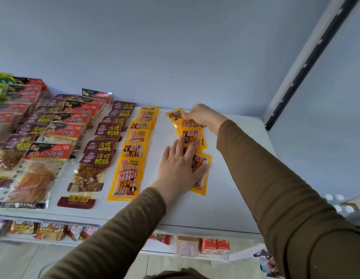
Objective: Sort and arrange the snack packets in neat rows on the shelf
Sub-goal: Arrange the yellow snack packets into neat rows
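Flat on the near end of the loose yellow row (192, 150), left hand (178, 168) presses down with straight fingers.
Right hand (202, 115) pinches the far yellow packet (175, 114) on the shelf (225, 198); a tug could skew the overlapping packets. Beside them lie a tidy yellow row (132, 152) and brown packets (102, 146).

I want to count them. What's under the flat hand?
The left hand presses flat on yellow packets that overlap in a row. Their edges stick out; the parts beneath the palm are hidden.
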`<control>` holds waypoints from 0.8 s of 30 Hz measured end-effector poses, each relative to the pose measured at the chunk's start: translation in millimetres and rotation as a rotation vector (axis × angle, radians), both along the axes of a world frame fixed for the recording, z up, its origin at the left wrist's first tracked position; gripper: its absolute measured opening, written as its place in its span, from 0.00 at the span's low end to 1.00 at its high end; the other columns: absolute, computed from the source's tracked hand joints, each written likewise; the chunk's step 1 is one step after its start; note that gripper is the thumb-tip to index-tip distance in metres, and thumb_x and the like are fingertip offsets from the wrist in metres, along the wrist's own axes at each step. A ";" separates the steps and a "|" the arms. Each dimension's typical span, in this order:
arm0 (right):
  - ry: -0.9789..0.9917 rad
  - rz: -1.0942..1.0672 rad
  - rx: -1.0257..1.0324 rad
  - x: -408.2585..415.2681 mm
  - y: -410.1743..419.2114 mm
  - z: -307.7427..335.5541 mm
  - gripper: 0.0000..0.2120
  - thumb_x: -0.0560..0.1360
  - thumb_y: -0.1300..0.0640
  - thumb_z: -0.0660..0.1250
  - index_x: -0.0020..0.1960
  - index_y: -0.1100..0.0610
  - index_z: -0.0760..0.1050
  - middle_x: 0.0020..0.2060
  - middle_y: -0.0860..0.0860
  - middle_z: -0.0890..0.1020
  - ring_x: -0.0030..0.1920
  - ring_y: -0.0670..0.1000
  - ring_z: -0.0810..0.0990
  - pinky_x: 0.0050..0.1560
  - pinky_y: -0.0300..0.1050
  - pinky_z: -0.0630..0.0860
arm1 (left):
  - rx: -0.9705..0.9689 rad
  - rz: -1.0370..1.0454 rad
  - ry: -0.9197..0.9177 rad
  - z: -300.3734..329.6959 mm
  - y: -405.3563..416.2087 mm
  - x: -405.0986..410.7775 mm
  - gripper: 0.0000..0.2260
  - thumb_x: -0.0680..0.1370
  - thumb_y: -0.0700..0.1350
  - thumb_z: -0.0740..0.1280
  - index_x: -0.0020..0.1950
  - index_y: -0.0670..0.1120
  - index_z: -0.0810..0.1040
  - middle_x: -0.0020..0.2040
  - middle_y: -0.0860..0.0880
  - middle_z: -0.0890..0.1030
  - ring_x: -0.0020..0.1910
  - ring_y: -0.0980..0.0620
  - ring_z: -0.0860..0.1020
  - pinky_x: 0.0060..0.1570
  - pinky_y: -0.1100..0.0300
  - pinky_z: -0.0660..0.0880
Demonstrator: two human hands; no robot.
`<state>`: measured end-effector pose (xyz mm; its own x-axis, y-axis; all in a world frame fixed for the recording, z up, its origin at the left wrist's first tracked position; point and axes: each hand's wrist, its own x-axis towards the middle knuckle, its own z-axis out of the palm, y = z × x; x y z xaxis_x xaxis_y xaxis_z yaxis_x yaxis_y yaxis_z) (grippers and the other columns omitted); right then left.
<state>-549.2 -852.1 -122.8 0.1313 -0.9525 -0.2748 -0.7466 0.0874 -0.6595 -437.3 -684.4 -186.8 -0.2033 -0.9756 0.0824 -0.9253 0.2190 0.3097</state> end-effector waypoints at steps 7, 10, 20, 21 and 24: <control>-0.189 -0.063 -0.177 3.9 -5.9 3.6 0.07 0.80 0.59 0.68 0.58 0.56 0.75 0.54 0.52 0.78 0.52 0.53 0.79 0.46 0.45 0.75 | -0.020 0.034 0.027 3.6 -12.4 -4.4 0.35 0.81 0.71 0.50 0.84 0.57 0.49 0.85 0.46 0.45 0.83 0.43 0.49 0.81 0.42 0.45; -0.300 -0.122 -0.278 10.0 -11.4 -4.4 0.05 0.80 0.61 0.66 0.54 0.54 0.75 0.45 0.51 0.79 0.47 0.51 0.80 0.44 0.44 0.75 | -0.004 0.055 0.038 3.8 -22.0 -2.8 0.35 0.81 0.70 0.49 0.84 0.56 0.47 0.85 0.46 0.44 0.83 0.44 0.46 0.80 0.41 0.43; -0.300 0.024 -0.062 1.9 -13.7 -23.5 0.20 0.77 0.62 0.72 0.66 0.57 0.72 0.49 0.49 0.78 0.48 0.48 0.81 0.47 0.42 0.79 | 0.086 -0.004 0.061 0.6 -22.0 -4.5 0.36 0.80 0.72 0.47 0.84 0.57 0.48 0.85 0.47 0.45 0.83 0.45 0.42 0.78 0.37 0.36; -0.289 0.038 -0.046 1.5 -13.1 -23.3 0.21 0.76 0.61 0.74 0.67 0.56 0.71 0.50 0.48 0.78 0.48 0.47 0.80 0.46 0.41 0.78 | 0.088 -0.007 0.071 2.2 -20.4 -5.2 0.36 0.80 0.72 0.47 0.84 0.57 0.50 0.85 0.47 0.47 0.83 0.44 0.44 0.78 0.36 0.37; -0.228 0.060 -0.021 3.2 -12.7 -24.6 0.29 0.72 0.57 0.79 0.68 0.54 0.70 0.55 0.48 0.76 0.53 0.47 0.78 0.46 0.40 0.76 | 0.072 -0.013 0.077 6.9 -16.6 -5.6 0.35 0.79 0.73 0.47 0.83 0.58 0.55 0.83 0.48 0.55 0.81 0.42 0.52 0.78 0.36 0.43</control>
